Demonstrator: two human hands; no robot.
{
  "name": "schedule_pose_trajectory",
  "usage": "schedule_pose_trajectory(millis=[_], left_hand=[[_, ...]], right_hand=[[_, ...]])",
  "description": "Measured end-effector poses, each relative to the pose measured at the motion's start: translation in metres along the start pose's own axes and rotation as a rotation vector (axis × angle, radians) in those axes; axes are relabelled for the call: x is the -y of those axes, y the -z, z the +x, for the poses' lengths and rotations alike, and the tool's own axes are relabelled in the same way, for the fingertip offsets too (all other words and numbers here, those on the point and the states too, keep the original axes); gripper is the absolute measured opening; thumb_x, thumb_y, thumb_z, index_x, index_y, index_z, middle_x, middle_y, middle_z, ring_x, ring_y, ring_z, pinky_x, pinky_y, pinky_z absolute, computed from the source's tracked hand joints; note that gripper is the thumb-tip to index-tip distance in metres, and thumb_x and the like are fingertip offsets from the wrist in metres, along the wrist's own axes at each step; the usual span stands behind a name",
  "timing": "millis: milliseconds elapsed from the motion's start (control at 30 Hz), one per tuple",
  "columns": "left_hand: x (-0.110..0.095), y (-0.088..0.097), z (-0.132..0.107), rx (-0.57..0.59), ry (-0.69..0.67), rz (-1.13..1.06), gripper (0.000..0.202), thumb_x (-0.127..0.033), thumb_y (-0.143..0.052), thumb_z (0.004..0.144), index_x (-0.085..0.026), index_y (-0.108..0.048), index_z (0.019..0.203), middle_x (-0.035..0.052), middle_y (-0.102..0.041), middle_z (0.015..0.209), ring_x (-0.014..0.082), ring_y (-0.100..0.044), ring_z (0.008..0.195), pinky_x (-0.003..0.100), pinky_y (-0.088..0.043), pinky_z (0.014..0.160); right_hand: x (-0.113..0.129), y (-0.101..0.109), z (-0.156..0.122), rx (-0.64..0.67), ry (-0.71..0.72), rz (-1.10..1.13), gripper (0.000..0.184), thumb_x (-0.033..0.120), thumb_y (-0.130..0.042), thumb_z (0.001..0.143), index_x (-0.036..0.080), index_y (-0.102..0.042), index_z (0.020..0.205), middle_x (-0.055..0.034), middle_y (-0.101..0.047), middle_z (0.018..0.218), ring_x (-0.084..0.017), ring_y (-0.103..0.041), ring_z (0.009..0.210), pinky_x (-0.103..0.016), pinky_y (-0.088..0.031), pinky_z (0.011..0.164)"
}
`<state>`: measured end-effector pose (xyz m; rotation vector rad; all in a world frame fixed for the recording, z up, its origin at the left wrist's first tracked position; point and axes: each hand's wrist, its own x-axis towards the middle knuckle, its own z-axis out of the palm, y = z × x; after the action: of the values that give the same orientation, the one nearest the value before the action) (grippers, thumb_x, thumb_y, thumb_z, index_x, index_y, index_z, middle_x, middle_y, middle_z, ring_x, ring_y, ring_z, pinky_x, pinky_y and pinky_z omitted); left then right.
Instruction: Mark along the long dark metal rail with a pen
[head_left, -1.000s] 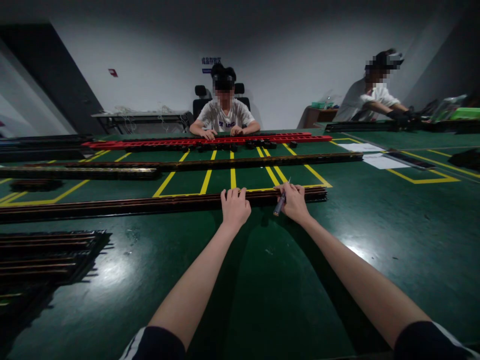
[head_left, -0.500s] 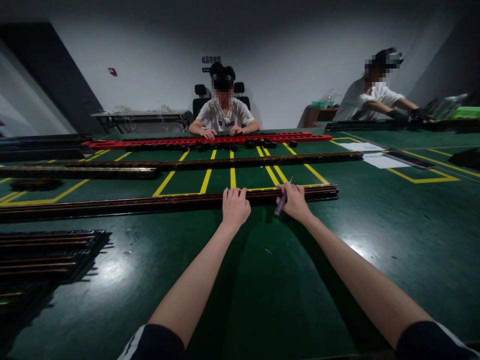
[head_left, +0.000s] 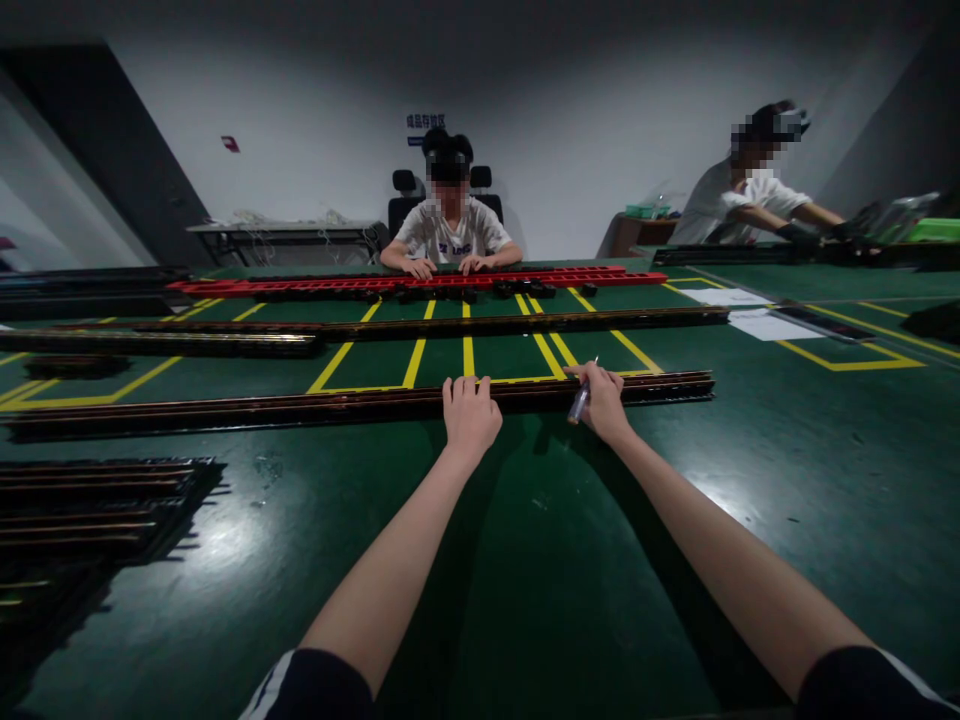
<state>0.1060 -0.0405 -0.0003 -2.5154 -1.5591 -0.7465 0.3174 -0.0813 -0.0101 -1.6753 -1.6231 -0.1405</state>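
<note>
A long dark rail (head_left: 300, 408) lies across the green table (head_left: 525, 560) in front of me. My left hand (head_left: 469, 415) rests on its middle, fingers curled over the top edge. My right hand (head_left: 600, 400) is further right on the same rail, fingers closed round a small pen-like tool (head_left: 580, 400) whose tip points up and away. The rail's right end (head_left: 701, 385) reaches past my right hand.
More dark rails (head_left: 375, 328) lie farther back, and a red rail (head_left: 420, 282) lies before a seated person (head_left: 448, 228). A stack of rails (head_left: 97, 510) sits at the near left. Another person (head_left: 757, 190) works at the far right. Papers (head_left: 750, 312) lie at right.
The rail has slid to the right; its right end now reaches further out. My right hand moved right with it, still holding the tool. My left hand stayed in place.
</note>
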Motion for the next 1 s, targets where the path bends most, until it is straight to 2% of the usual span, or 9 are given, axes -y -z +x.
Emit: schedule_pose_trajectory(millis=[200,567,733,867,1000], left_hand=[[-0.0012,0.0027,-0.0007,0.010,-0.003,0.003,0.041,-0.021,-0.037,0.089,-0.013,-0.057,0.124,0.0122,-0.060,0.126,0.0253,-0.050,0.121,0.048,-0.030,0.111],[-0.0016,0.0032,-0.0012,-0.011,0.004,-0.003,0.041,-0.020,-0.037,0.088,-0.013,-0.057,0.124,0.0117,-0.059,0.127,0.0246,-0.049,0.123,0.048,-0.029,0.112],[-0.0019,0.0030,-0.0013,-0.022,0.009,0.001,0.041,-0.020,-0.037,0.088,-0.013,-0.058,0.122,0.0127,-0.060,0.125,0.0251,-0.050,0.121,0.048,-0.030,0.111],[-0.0014,0.0013,-0.0006,-0.018,0.007,-0.007,0.042,-0.020,-0.036,0.088,-0.013,-0.058,0.123,0.0126,-0.060,0.125,0.0251,-0.050,0.121,0.048,-0.029,0.111],[-0.0008,0.0008,-0.0005,-0.017,0.008,-0.006,0.041,-0.020,-0.036,0.088,-0.014,-0.058,0.123,0.0120,-0.060,0.125,0.0248,-0.050,0.121,0.048,-0.029,0.111]], right_hand=[[0.0041,-0.0017,-0.0005,0.045,0.085,-0.051,0.022,0.018,-0.049,0.065,0.023,-0.043,0.086,-0.0078,-0.066,0.099,-0.028,-0.056,0.100,-0.043,-0.028,0.090],[-0.0002,-0.0066,0.0004,0.024,0.046,-0.056,0.027,0.005,-0.044,0.060,0.024,-0.037,0.078,-0.0079,-0.067,0.104,-0.029,-0.054,0.106,-0.042,-0.029,0.087],[0.0002,-0.0019,-0.0010,0.022,0.040,-0.146,0.026,0.005,-0.043,0.062,0.022,-0.043,0.081,-0.0092,-0.066,0.099,-0.028,-0.054,0.103,-0.041,-0.028,0.085],[0.0057,-0.0007,-0.0025,0.064,0.138,-0.179,0.028,0.011,-0.047,0.066,0.021,-0.048,0.092,-0.0085,-0.064,0.096,-0.028,-0.052,0.104,-0.040,-0.027,0.086],[0.0080,-0.0022,-0.0023,0.064,0.109,-0.166,0.020,0.019,-0.048,0.072,0.021,-0.050,0.092,-0.0081,-0.062,0.092,-0.029,-0.052,0.102,-0.041,-0.027,0.087]])
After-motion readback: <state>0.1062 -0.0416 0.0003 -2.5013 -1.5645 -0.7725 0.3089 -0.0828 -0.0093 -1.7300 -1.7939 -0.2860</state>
